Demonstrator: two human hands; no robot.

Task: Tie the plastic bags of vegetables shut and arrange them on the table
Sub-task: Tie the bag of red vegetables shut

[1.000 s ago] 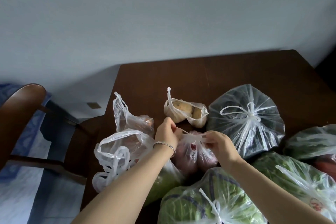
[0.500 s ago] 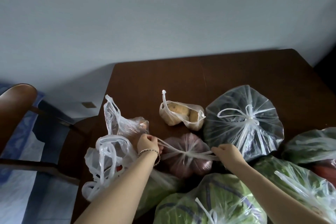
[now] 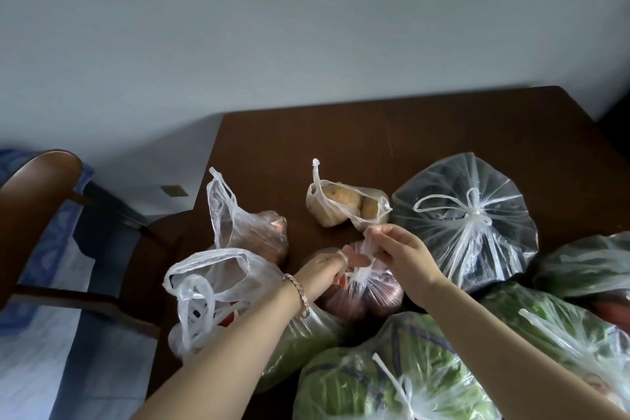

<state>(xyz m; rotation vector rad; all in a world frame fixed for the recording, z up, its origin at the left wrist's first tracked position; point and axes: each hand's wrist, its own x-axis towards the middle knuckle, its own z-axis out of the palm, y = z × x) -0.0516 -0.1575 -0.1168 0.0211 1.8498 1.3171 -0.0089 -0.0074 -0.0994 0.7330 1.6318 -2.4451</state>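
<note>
A clear bag of reddish onions (image 3: pixel 371 297) lies on the dark wooden table (image 3: pixel 392 133) in front of me. Both hands work at its handles just above it. My left hand (image 3: pixel 327 269) pinches one handle strip, and my right hand (image 3: pixel 399 249) pinches the other, lifted a little higher. A knot of twisted plastic sits between them. Beyond the hands lies a small open bag of potatoes (image 3: pixel 344 208). A large knotted bag with dark contents (image 3: pixel 467 222) stands to the right.
Two open bags (image 3: pixel 218 283) sit at the table's left edge, one with brownish produce (image 3: pixel 255 232). Tied bags of green cabbage (image 3: pixel 392 382) and leafy greens (image 3: pixel 552 327) crowd the near side. A wooden chair (image 3: pixel 37 201) stands left of the table.
The hands had pulled the two handles wide apart to left and right. Now they have come back together over the onion bag, with the handles crossed between them.
</note>
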